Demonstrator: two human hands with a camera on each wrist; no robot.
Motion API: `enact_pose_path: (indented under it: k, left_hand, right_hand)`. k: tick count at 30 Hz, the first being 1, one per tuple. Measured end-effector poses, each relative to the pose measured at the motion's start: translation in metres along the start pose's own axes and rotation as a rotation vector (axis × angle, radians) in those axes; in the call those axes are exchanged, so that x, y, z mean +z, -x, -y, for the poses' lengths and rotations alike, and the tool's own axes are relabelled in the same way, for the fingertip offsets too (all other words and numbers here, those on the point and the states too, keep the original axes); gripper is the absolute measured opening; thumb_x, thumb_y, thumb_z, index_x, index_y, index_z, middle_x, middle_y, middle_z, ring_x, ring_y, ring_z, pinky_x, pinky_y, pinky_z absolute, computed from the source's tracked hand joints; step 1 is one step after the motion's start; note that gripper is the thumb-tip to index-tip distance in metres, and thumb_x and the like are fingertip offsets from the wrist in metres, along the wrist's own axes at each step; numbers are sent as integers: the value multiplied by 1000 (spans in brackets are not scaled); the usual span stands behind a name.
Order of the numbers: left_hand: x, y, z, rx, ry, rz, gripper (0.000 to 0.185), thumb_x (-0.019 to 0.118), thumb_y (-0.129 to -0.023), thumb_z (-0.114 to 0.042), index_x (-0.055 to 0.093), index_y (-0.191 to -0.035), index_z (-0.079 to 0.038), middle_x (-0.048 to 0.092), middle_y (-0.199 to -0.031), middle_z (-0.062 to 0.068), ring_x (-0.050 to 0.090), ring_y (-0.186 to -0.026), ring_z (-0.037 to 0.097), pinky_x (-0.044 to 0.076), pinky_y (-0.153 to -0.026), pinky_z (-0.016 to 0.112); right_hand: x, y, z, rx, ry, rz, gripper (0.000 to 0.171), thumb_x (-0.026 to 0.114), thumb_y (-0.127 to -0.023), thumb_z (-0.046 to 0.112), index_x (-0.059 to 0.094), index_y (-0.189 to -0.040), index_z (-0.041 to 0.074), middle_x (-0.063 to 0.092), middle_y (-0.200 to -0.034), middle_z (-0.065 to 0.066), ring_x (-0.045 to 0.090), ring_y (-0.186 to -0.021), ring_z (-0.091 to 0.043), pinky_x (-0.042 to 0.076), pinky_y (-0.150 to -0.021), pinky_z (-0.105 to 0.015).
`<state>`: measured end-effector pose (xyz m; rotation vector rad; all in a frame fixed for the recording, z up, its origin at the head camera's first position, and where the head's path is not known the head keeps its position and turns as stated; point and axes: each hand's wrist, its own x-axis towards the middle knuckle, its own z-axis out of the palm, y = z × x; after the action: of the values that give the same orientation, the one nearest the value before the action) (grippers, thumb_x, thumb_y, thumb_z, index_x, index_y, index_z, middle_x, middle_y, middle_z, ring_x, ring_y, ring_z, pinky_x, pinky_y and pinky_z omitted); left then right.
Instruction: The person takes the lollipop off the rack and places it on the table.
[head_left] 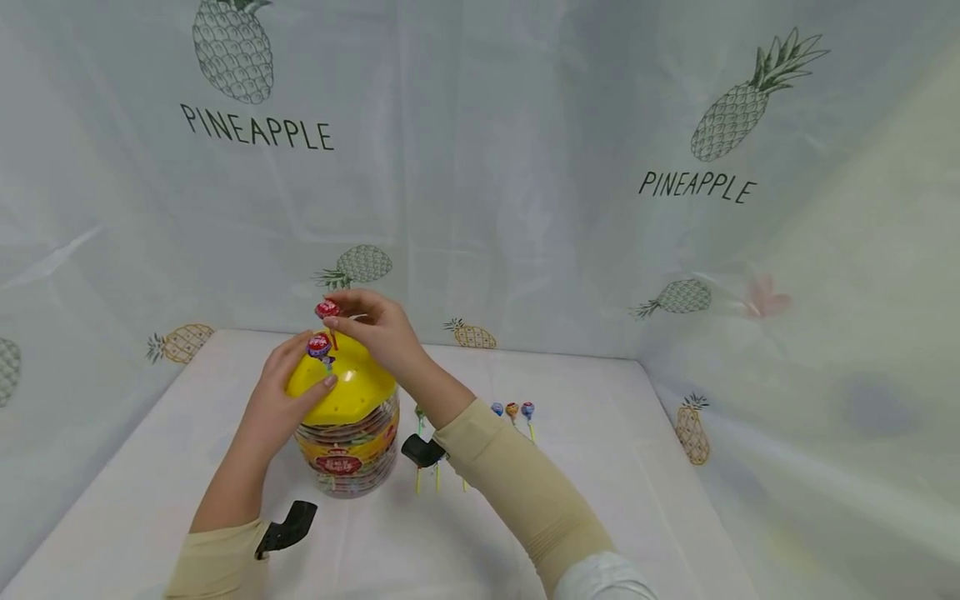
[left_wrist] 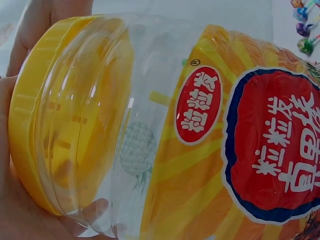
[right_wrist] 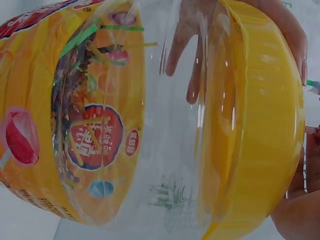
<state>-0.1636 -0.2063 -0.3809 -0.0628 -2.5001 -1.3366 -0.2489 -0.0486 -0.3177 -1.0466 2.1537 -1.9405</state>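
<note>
A clear plastic jar (head_left: pixel 341 463) with an orange and red label and a yellow lid (head_left: pixel 358 382) stands on the table. My left hand (head_left: pixel 279 398) grips the lid's left side, its thumb lying across the front of the top. Above the lid my right hand (head_left: pixel 384 332) pinches a red-wrapped lollipop (head_left: pixel 327 309), stick pointing down. Just below it, a red and purple lollipop (head_left: pixel 318 345) stands upright at the lid, beside the left fingers. Through the jar wall (right_wrist: pixel 165 150) in the right wrist view, lollipops with green and yellow sticks fill the lower part.
To the jar's right, several lollipops (head_left: pixel 528 410) lie on the white table (head_left: pixel 600 467), partly hidden by my right forearm. Black wrist mounts (head_left: pixel 288 527) stick out from both sleeves. A pineapple-print curtain (head_left: pixel 510 208) hangs behind and to the sides.
</note>
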Motion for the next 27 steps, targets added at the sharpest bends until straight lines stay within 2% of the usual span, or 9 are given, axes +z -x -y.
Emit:
enact_pose_path:
  k: [6, 10, 15, 20, 27]
  left_hand:
    - [1, -1, 1, -4, 11, -8, 75, 65, -93, -30, 27, -154, -9, 18, -157, 18, 30, -133, 49, 35, -100, 67]
    - [2, 0, 0, -10, 14, -14, 75, 65, -92, -29, 28, -154, -9, 19, -157, 19, 31, -132, 49, 37, -99, 66]
    - [2, 0, -1, -14, 13, -22, 74, 65, -92, -28, 29, -154, -9, 19, -157, 18, 31, -132, 48, 38, -98, 65]
    - [4, -1, -1, -8, 16, -21, 74, 65, -92, -29, 29, -153, -8, 19, -157, 17, 29, -134, 48, 38, -99, 66]
    - [4, -1, 0, 7, 7, -28, 72, 63, -92, -31, 31, -153, -8, 20, -157, 17, 29, -134, 48, 37, -99, 67]
  right_hand:
    - [-3, 2, 3, -20, -94, -62, 29, 62, -96, 12, 64, -125, 8, 66, -112, -1, 61, -99, -4, 49, -92, -20]
    - [-14, 9, 1, -20, -167, -58, 30, 60, -97, 11, 62, -127, 6, 66, -115, -3, 62, -101, -9, 48, -96, -24]
    - [-36, 26, -7, 16, -208, -30, 31, 58, -99, 13, 59, -128, 4, 64, -120, -5, 59, -110, -14, 45, -103, -33]
    - [-59, 49, -20, 57, -196, 0, 29, 57, -99, 13, 58, -125, 0, 62, -118, -7, 58, -110, -17, 44, -104, -37]
    - [-84, 76, -37, 120, -173, 30, 27, 57, -99, 15, 57, -123, 2, 63, -112, -6, 60, -104, -26, 47, -100, -36]
